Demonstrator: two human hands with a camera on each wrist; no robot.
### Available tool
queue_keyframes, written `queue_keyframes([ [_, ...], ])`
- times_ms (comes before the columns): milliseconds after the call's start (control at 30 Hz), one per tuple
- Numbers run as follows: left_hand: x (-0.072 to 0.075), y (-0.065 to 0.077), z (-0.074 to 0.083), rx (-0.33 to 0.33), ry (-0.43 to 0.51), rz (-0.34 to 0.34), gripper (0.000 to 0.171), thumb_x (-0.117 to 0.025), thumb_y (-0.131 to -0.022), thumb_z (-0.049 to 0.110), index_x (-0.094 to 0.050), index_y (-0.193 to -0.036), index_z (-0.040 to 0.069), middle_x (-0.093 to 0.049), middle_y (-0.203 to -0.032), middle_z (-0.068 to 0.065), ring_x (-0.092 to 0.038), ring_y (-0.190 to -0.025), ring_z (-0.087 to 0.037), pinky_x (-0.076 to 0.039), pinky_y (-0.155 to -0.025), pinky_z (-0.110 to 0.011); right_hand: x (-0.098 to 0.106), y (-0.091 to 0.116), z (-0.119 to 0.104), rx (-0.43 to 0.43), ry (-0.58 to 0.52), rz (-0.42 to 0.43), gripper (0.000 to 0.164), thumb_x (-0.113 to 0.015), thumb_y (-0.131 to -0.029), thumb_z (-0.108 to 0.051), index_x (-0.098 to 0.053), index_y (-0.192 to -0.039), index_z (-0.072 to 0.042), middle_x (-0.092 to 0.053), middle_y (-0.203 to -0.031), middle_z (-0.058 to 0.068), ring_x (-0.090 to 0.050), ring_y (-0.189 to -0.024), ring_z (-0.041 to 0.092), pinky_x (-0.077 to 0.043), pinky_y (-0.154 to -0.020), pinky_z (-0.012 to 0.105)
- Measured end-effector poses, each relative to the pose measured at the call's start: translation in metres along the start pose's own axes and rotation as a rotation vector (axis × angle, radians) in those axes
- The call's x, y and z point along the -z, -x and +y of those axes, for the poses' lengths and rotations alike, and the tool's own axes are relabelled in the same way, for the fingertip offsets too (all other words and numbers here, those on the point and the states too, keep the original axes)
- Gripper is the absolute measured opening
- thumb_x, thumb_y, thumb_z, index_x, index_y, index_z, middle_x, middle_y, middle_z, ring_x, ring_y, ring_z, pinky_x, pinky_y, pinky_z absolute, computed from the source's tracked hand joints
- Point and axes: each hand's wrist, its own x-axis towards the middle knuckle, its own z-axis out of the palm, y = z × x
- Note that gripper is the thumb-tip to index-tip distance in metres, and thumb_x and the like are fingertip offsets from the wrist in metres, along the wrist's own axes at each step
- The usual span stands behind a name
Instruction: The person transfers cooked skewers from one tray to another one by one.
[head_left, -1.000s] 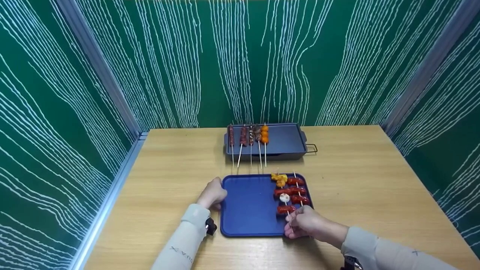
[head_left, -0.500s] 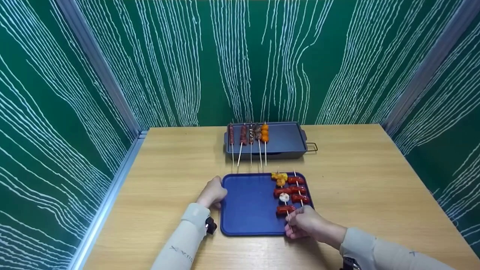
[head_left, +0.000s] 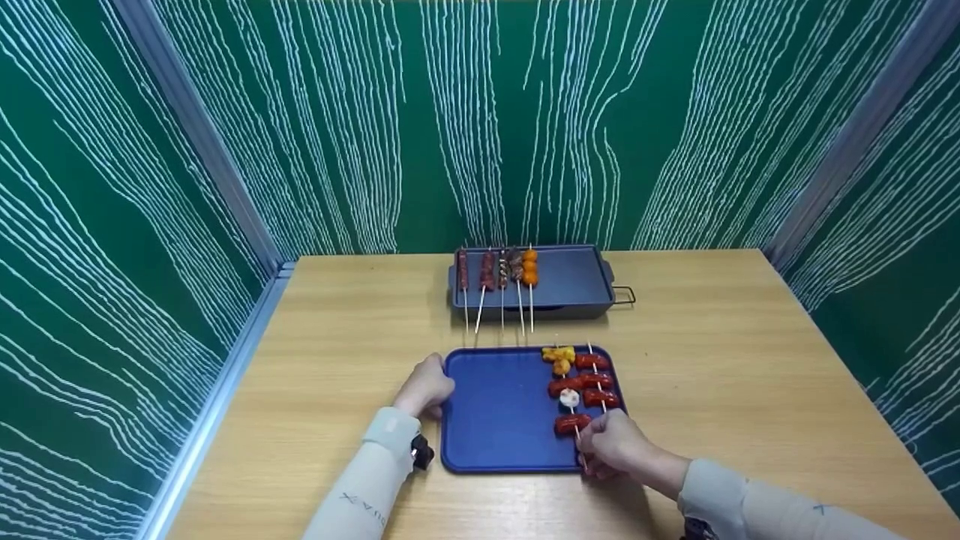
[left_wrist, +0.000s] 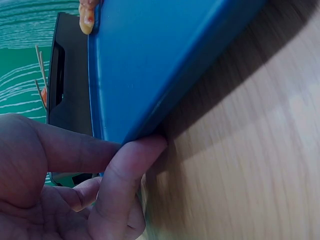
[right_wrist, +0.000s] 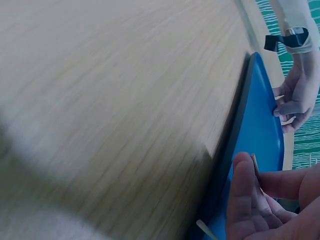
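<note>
A blue tray [head_left: 499, 420] lies on the table in front of me. My left hand [head_left: 425, 386] pinches its left rim between thumb and fingers; the left wrist view shows the fingertips at the tray's edge. At the tray's front right, my right hand [head_left: 615, 442] pinches the bare stick of a mixed skewer [head_left: 572, 425] between thumb and finger. This skewer carries yellow, red and white round pieces and lies along the tray. Beside it on the right is a skewer of red sausages [head_left: 600, 398], its lower end covered by the right hand.
Behind the tray stands a dark grill [head_left: 574, 277] with a wire handle [head_left: 624, 295] on its right. Several skewers [head_left: 487, 271] lie on its left half, sticks pointing toward me. Green patterned walls [head_left: 517, 150] border the wooden table [head_left: 337, 315] at the back and sides.
My right hand has shifted slightly right, and the mixed skewer's lower pieces have slid a little toward me. The left hand and tray look unmoved.
</note>
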Motion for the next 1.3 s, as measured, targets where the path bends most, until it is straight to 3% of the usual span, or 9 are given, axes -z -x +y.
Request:
queue_keyframes([
  [467,0.001,0.001,0.002,-0.010,-0.002,-0.001,0.012,-0.045,-0.091,-0.004,-0.051,-0.101,0.001,-0.064,-0.095,-0.024,-0.059,-0.038,-0.019,-0.055,-0.033,-0.030,0.002,-0.007,0.008,0.166,0.163,0.013,0.019,-0.069,-0.089,0.007,-0.071,-0.071,0.000,-0.066,-0.055,0.002,-0.061,-0.044,0.008,-0.060,-0.042,0.026],
  [967,-0.001,0.002,0.001,-0.001,-0.006,0.003,0.024,-0.045,-0.093,-0.003,-0.054,-0.115,-0.003,-0.065,-0.110,-0.030,-0.059,-0.039,-0.019,-0.054,-0.033,-0.029,0.002,-0.009,0.004,0.132,0.271,0.054,0.027,-0.077,-0.088,0.003,-0.069,-0.064,-0.006,-0.065,-0.051,0.003,-0.062,-0.041,0.010,-0.056,-0.040,0.024],
  [1300,0.003,0.003,0.003,-0.008,0.001,-0.018,0.011,-0.045,-0.091,-0.004,-0.050,-0.100,0.002,-0.059,-0.088,-0.017,-0.056,-0.041,-0.017,-0.050,-0.032,-0.025,0.010,-0.013,-0.008,0.154,0.245,0.063,0.027,-0.073,-0.088,0.002,-0.069,-0.062,-0.004,-0.063,-0.050,0.001,-0.058,-0.040,0.008,-0.055,-0.039,0.023],
])
